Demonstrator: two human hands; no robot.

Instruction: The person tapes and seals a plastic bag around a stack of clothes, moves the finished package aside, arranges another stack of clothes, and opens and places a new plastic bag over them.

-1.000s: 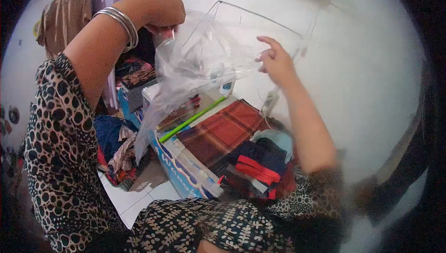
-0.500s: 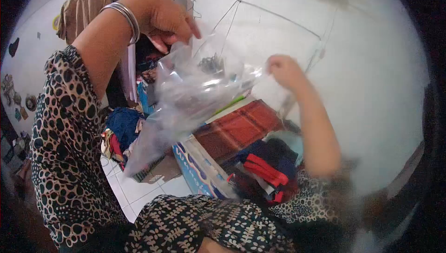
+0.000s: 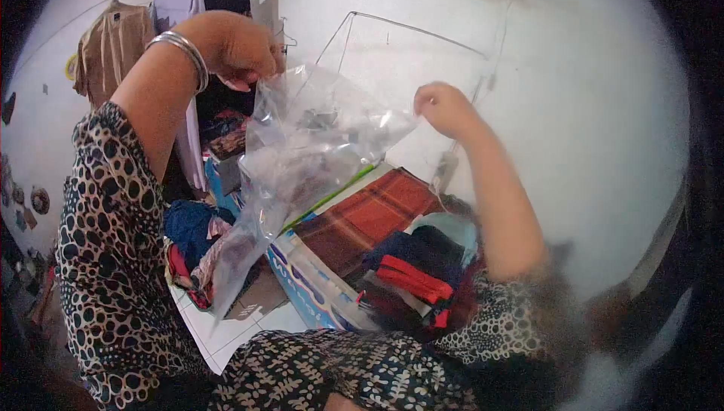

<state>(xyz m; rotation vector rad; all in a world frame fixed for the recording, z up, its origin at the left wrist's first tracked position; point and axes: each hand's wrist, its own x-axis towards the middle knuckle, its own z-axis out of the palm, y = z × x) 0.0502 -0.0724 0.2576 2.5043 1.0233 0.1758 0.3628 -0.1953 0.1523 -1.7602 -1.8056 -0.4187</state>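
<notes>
A clear plastic bag (image 3: 302,136) hangs spread between my two hands, its lower end trailing down to the left. My left hand (image 3: 245,53) is closed on its upper left edge, the wrist bent downward. With its fingers pinched, my right hand (image 3: 445,109) holds the bag's right corner. Behind and below the plastic lies a folded red-brown checked cloth (image 3: 388,211). A dark folded garment with a red band (image 3: 415,279) rests nearer to me, beside my right forearm.
A printed blue-and-white box (image 3: 302,286) stands below the bag. To its left is a pile of clothes (image 3: 192,230) above the white tiled floor (image 3: 219,332). A brown shirt (image 3: 113,49) hangs on the back wall, and a thin wire frame (image 3: 422,32) stands against the white wall.
Both hands still hold the plastic bag and appear slightly further left in the view. My left hand sits lower. The whole scene has shifted a little with the camera.
</notes>
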